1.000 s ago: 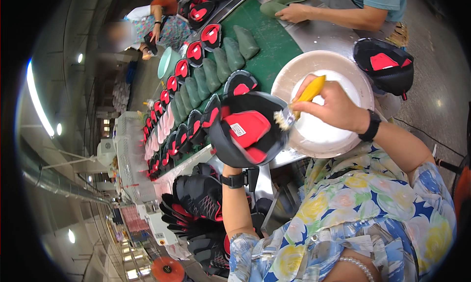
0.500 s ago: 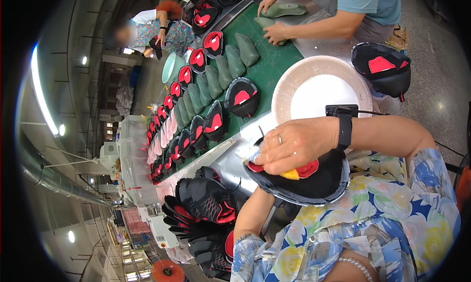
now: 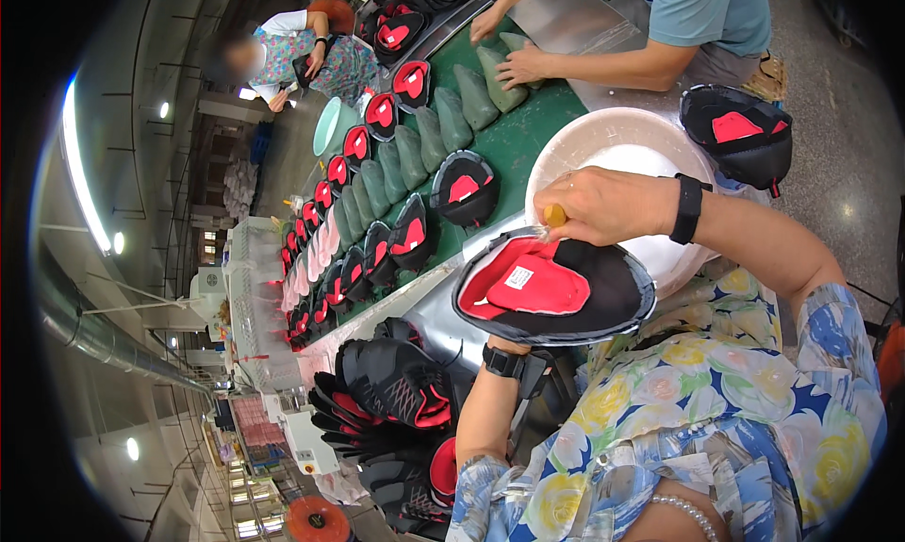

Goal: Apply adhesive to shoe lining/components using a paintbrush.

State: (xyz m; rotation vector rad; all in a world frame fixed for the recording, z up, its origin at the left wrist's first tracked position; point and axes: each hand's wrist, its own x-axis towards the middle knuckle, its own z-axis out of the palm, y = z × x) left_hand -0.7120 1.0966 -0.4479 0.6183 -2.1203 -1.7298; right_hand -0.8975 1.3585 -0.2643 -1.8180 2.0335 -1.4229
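A black shoe upper (image 3: 617, 302) with a red lining and a pale rim is held before me, its open underside facing up. My left hand holds it from beneath; its fingers are hidden, and the strapped left wrist shows below the upper. My right hand (image 3: 613, 205) is closed round a brush with a yellow handle (image 3: 554, 214). The whitish bristles touch or hover just over the upper's far rim; I cannot tell which. Right behind that hand stands a pale pink basin (image 3: 566, 151) with white liquid.
A green work surface (image 3: 523, 151) carries rows of black-red uppers and green shoe lasts (image 3: 474, 99). Another upper (image 3: 737, 137) sits right of the basin. More uppers (image 3: 391, 377) are piled at lower left. One co-worker's hands (image 3: 523, 66) are among the lasts; another person stands far left.
My right hand and brush have moved from the upper's left end to its far edge, uncovering the red lining. The upper has shifted slightly left and nearer. The co-worker's hands have come off the lasts.
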